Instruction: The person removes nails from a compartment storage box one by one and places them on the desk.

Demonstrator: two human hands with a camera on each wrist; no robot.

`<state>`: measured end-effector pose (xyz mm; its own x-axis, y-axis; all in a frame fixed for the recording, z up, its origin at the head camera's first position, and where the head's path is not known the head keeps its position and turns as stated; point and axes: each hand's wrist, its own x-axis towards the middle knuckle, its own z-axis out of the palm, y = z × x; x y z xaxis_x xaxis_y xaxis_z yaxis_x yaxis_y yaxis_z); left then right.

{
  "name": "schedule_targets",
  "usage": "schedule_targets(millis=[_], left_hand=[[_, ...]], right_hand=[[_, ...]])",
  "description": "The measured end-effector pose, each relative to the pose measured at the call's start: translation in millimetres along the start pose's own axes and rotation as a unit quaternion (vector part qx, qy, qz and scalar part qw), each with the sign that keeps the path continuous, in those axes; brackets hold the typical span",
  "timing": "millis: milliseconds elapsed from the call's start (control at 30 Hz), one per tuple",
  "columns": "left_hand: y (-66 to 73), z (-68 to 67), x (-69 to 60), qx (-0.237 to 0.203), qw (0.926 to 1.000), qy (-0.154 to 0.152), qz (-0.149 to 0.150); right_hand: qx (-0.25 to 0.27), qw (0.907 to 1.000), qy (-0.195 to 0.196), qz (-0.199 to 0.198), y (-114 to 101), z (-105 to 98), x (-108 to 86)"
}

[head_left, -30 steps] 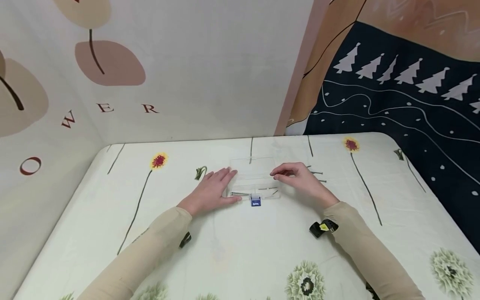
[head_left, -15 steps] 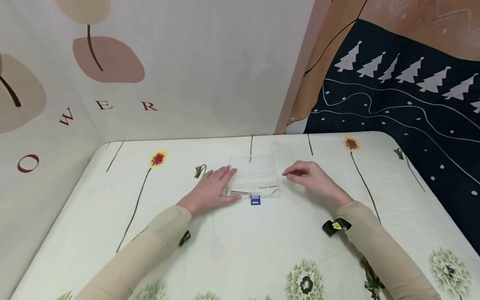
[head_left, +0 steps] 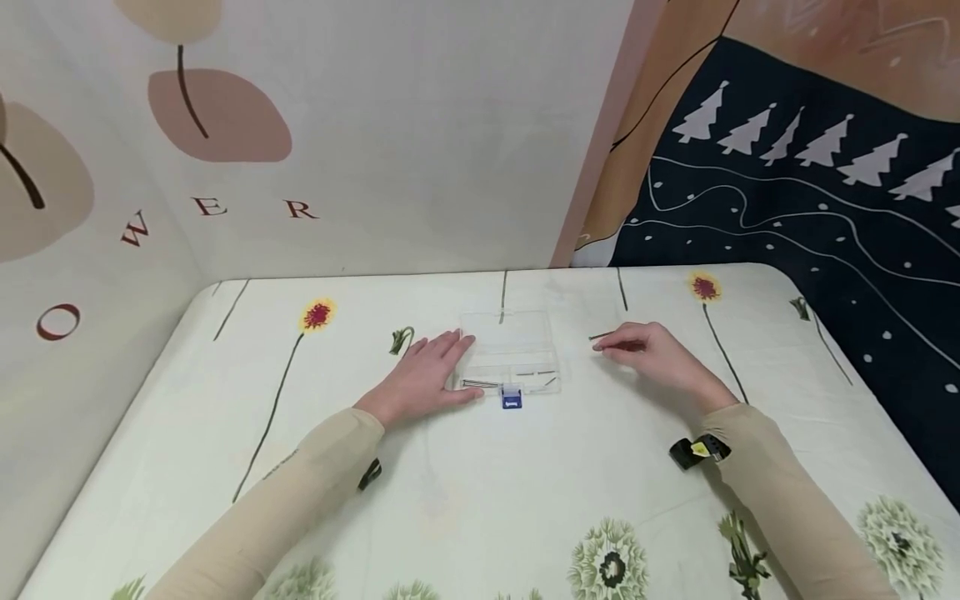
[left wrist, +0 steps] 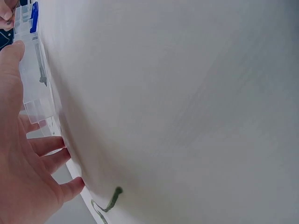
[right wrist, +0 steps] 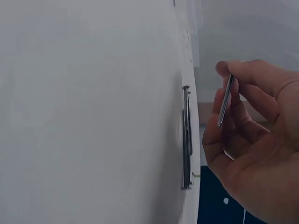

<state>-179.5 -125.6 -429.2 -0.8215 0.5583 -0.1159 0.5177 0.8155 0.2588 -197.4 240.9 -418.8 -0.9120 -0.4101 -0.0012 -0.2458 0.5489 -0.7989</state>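
Observation:
A small clear plastic compartment box [head_left: 517, 333] lies on the table with its lid raised open and a blue latch [head_left: 512, 400] at the front. Long nails [head_left: 480, 384] fill its left compartment; smaller thin pieces lie on the right. My left hand [head_left: 423, 379] rests at the box's left side, fingers spread, thumb along the front edge. To the right of the box, my right hand [head_left: 656, 358] pinches a steel nail [right wrist: 225, 101] between thumb and fingertips, point downward in the right wrist view. Several loose nails [right wrist: 187, 137] lie on the table beneath that hand, mostly hidden by it in the head view.
A white tablecloth [head_left: 480, 492] with printed flowers covers the table. Behind it hangs a pale cloth [head_left: 420, 167], with a dark tree-patterned cloth [head_left: 750, 192] at the right. Black wrist straps [head_left: 697, 450] show near the sleeves.
My right hand has drawn away from the box to the right, over the loose nails, with a nail between its fingertips. My left hand has stayed at the box.

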Motion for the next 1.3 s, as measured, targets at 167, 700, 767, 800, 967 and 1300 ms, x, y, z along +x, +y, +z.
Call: schedule_targets(millis=[167, 700, 767, 800, 967, 1300], left_hand=[[0.7, -1.2, 0.2, 0.001, 1.0000, -0.003, -0.003], [1.0, 0.2, 0.2, 0.001, 1.0000, 0.002, -0.004], [1.1, 0.1, 0.0, 0.001, 1.0000, 0.001, -0.005], [1.2, -0.2, -0.1, 0.001, 1.0000, 0.002, -0.004], [1.8, -1.2, -0.1, 0.003, 1.0000, 0.001, -0.006], [1.5, -0.2, 0.0, 0.005, 1.0000, 0.007, -0.004]], right_hand=[[-0.012, 0.9999, -0.010, -0.002, 6.4, -7.3, -5.2], [-0.061, 0.9979, -0.021, -0.007, 6.0, -12.4, -5.0], [-0.063, 0.9979, -0.010, 0.000, 5.6, -14.2, -5.5], [-0.062, 0.9980, -0.007, 0.003, 5.0, -15.3, -5.8], [-0.048, 0.9987, 0.005, 0.014, 2.8, -18.9, -7.0], [-0.001, 0.9999, -0.017, 0.003, -5.0, -7.2, -3.0]])
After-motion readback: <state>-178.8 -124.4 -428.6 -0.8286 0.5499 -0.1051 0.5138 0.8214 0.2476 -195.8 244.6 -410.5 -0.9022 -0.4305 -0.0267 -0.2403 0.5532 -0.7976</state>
